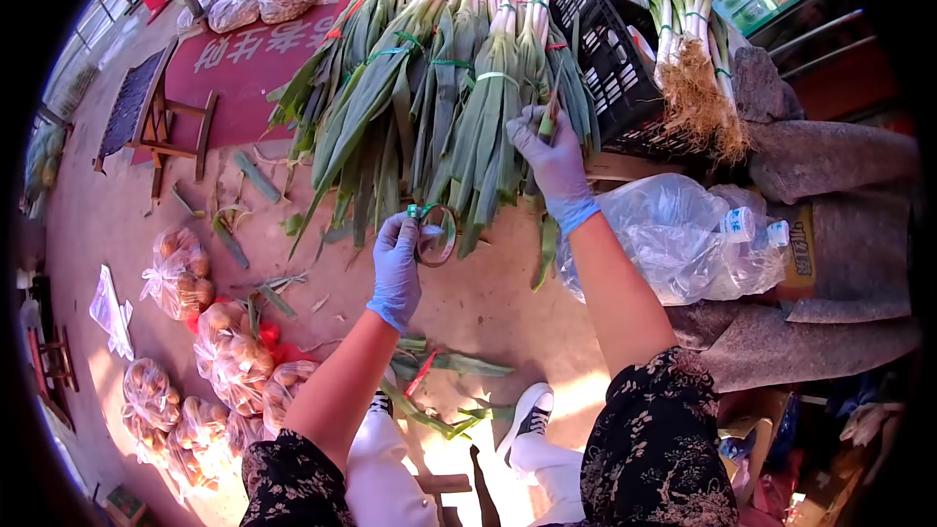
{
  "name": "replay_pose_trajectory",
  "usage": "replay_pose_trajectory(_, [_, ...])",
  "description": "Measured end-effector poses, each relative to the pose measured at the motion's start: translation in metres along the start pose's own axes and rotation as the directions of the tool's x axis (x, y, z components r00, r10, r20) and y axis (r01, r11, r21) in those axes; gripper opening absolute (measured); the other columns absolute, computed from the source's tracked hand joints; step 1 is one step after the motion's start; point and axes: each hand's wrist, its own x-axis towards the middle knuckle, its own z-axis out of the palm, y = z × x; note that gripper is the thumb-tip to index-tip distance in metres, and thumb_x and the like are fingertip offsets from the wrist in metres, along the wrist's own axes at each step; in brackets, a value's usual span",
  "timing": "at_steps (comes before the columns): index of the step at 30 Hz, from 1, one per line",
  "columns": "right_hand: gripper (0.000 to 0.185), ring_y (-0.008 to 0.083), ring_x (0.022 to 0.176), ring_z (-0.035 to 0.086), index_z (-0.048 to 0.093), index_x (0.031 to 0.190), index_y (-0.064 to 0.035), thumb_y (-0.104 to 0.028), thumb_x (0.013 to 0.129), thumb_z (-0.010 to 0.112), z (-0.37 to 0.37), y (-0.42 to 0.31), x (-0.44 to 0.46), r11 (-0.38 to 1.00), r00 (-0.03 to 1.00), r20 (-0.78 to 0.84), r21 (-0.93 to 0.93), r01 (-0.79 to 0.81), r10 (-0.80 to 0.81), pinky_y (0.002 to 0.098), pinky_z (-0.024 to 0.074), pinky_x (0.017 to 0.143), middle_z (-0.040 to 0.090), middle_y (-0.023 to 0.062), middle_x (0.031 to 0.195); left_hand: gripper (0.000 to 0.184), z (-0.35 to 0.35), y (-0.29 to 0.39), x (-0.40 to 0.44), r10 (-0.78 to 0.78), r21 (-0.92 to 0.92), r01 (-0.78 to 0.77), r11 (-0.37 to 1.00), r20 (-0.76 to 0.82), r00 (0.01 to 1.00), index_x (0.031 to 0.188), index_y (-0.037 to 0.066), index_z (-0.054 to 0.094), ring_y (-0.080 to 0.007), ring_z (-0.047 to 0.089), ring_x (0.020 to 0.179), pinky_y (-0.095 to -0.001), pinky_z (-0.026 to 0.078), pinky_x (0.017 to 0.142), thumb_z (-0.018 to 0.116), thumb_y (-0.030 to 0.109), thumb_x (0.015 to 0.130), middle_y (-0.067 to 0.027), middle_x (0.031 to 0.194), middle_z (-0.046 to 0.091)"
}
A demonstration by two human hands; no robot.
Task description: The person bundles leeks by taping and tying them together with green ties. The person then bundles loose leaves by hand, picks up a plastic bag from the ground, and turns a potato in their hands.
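Lilac-gloved left hand (395, 265) clasps ring-shaped tape roll (451, 244) over pinkish floor (498, 295); right hand (554, 166) pinches green stalk (551, 117) edging tied leeks (410, 127).

The person's gloves (558, 171): thin, smooth, rubber-like film. Leek leaves (491, 127): matt; roots (695, 98), rough and fibrous. Roll (452, 237): smooth, apparently plastic. Crate (610, 78): rigid moulded plastic. Bottle wrapping (656, 234): clear, glossy, crinkled plastic. Stool frame (206, 137): wood. Draped cloth (835, 166): coarse, matt. Floor (542, 327), from where I stand: matt, concrete-like.
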Motion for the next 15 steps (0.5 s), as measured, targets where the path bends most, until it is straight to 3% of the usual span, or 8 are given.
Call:
replay_pose_trajectory(3, [0.026,0.0091,0.077,0.051,0.046,0.096,-0.0043,-0.004,0.077,0.064,-0.005,0.011,-0.124,0.932,0.935,0.057,0.076,-0.353,0.350,0.0241,0.0442,0.072,0.050,0.0009,0.086,0.013,-0.047,-0.004,-0.037,-0.144,0.043,0.145,0.989,-0.030,0.989,0.094,0.007,0.055,-0.0121,0.060,0.069,-0.0259,0.048,0.065,0.053,0.019,0.088,-0.0041,0.075,0.061])
replay_pose_trajectory(6, [0.026,0.0112,0.077,0.051,0.046,0.098,-0.0041,-0.007,0.078,0.063,-0.020,-0.017,-0.201,0.770,0.783,0.100,0.145,-0.622,0.614,0.0259,0.0450,0.071,0.049,0.0018,0.087,0.014,-0.066,0.014,-0.075,-0.183,0.128,0.187,0.974,-0.044,0.982,0.095,0.007,0.055,-0.0126,0.059,0.064,-0.0253,0.049,0.061,0.054,0.020,0.088,-0.0049,0.075,0.061])
replay_pose_trajectory(10, [0.029,0.0130,0.075,0.055,0.048,0.103,-0.0046,-0.011,0.078,0.060,-0.041,-0.104,-0.252,0.765,0.757,0.161,0.019,-0.644,0.633,0.0254,0.0432,0.064,0.056,0.0041,0.086,0.016,-0.045,0.064,-0.137,-0.180,0.245,0.154,0.957,0.090,0.980,0.095,0.006,0.055,-0.0122,0.059,0.063,-0.0234,0.049,0.060,0.054,0.020,0.088,-0.0049,0.074,0.061])
replay_pose_trajectory(13, [0.030,0.0134,0.074,0.055,0.049,0.105,-0.0029,-0.011,0.078,0.059,-0.046,-0.195,-0.260,0.819,0.817,0.136,0.056,-0.571,0.560,0.0256,0.0435,0.065,0.057,0.0043,0.087,0.016,-0.001,0.113,-0.182,-0.168,0.319,0.080,0.944,0.257,0.952,0.096,0.006,0.054,-0.0122,0.059,0.065,-0.0235,0.049,0.060,0.054,0.020,0.088,-0.0047,0.076,0.061])
replay_pose_trajectory(15, [0.026,0.0131,0.073,0.056,0.048,0.103,-0.0023,-0.009,0.080,0.059,-0.043,-0.243,-0.264,0.853,0.883,0.095,0.229,-0.469,0.460,0.0247,0.0455,0.069,0.055,0.0043,0.085,0.017,0.032,0.145,-0.207,-0.129,0.334,-0.006,0.943,0.379,0.916,0.097,0.005,0.054,-0.0118,0.059,0.067,-0.0231,0.048,0.061,0.053,0.020,0.088,-0.0051,0.080,0.062])
